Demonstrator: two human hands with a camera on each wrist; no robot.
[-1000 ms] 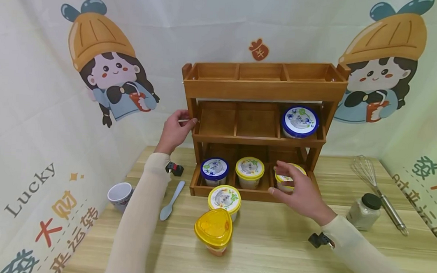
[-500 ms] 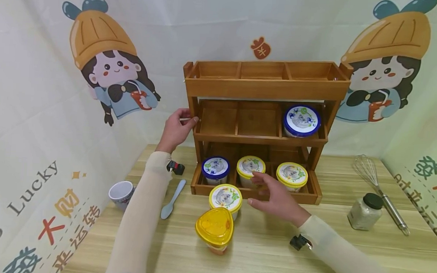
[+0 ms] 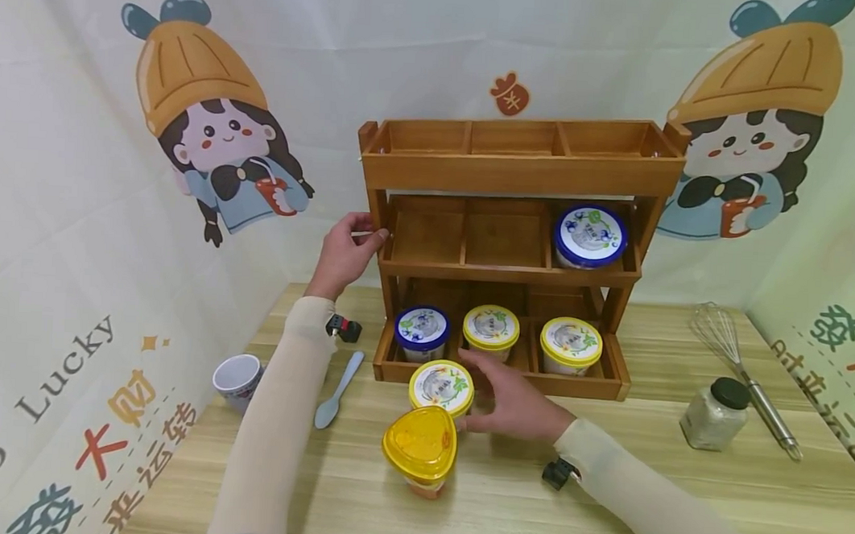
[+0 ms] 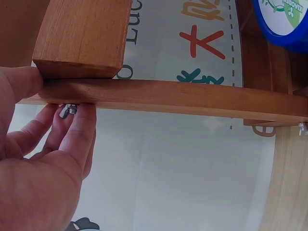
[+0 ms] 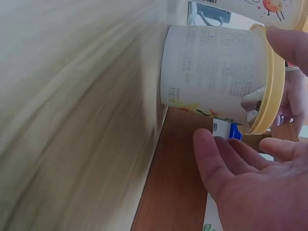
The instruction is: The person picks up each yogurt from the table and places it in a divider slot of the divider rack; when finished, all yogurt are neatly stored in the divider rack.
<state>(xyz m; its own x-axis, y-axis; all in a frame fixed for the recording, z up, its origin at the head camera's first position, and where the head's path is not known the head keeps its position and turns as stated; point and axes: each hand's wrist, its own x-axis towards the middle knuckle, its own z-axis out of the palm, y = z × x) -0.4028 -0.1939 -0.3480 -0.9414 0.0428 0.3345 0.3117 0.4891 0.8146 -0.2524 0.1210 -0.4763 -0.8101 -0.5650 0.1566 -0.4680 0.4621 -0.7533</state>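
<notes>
My left hand [image 3: 344, 254] grips the left side post of the brown wooden three-tier shelf [image 3: 519, 175]. In the left wrist view, its thumb lies on one side of the post and its fingers on the other, beside a wing nut [image 4: 71, 109]. My right hand [image 3: 515, 397] reaches beside a tub with a yellow rim lid [image 3: 441, 386] on the table in front of the shelf. Its thumb is right at the lid in the right wrist view, while the fingers [image 5: 211, 159] are spread apart from the tub wall [image 5: 211, 72].
A triangular yellow-lidded cup [image 3: 421, 444] stands just in front of the tub. The bottom tier holds a blue-lidded tub [image 3: 422, 331] and two yellow-lidded ones; another blue-lidded tub [image 3: 590, 237] sits on the middle tier. Around are a mug [image 3: 236, 378], spoon [image 3: 337, 391], jar [image 3: 715, 415] and whisk [image 3: 744, 372].
My right hand has moved left and toward me, from the right-hand yellow-lidded tub on the bottom tier to the tub on the table. The left hand stays on the shelf post.
</notes>
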